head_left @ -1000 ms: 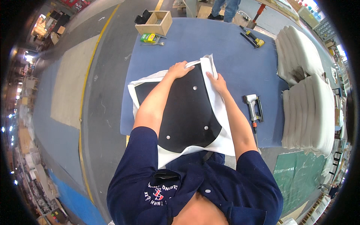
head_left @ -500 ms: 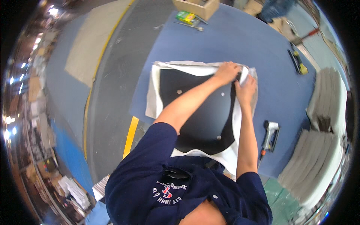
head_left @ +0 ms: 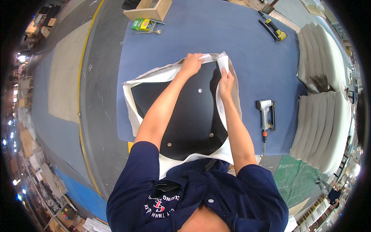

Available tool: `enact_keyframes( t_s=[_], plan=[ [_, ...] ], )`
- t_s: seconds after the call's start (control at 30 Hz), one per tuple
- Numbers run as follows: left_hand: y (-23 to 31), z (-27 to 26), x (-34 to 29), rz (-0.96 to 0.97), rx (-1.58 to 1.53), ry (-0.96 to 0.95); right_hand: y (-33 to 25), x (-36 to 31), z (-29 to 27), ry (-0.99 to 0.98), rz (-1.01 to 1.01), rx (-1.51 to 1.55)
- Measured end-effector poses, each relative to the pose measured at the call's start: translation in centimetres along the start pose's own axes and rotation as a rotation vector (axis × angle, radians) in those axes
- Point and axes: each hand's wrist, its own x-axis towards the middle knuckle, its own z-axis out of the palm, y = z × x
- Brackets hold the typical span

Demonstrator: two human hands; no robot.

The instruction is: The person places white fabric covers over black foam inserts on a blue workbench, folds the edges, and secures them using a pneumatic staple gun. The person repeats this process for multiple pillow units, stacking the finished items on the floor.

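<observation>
Before me on the blue-topped table lies a black panel (head_left: 185, 112) with several round holes. White padding (head_left: 133, 106) with a greyish outer cloth (head_left: 236, 87) surrounds it and folds up over its edges. At the far edge, my left hand (head_left: 192, 64) has its fingers closed on the folded white padding. My right hand (head_left: 225, 84) pinches a raised flap of the same padding near the far right corner, thumb toward the panel. The near edge of the padding rests against my body.
A silver staple gun (head_left: 265, 112) with a hose lies right of the panel. Farther off lies a yellow-and-black staple gun (head_left: 273, 29). A wooden box (head_left: 154, 13), a green-and-yellow carton (head_left: 141, 24) and a thin metal tool (head_left: 148, 32) sit far left. Pale cushions (head_left: 320, 127) are stacked at right.
My hands have moved apart: the left is farther left along the far edge, while the right holds the corner flap up. The whole view has shifted, too.
</observation>
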Motion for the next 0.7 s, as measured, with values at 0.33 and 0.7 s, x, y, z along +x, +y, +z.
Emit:
enact_keyframes(
  t_s=[0.33,0.7],
  plan=[
    [0.8,-0.9,1.3,-0.268,-0.155,0.053,-0.9,-2.6,2.4,-0.122,-0.644,-0.965],
    [0.0,3.8,-3.5,0.276,0.356,0.295,-1.1,-4.3,3.4,-0.242,-0.642,-0.907]
  ],
)
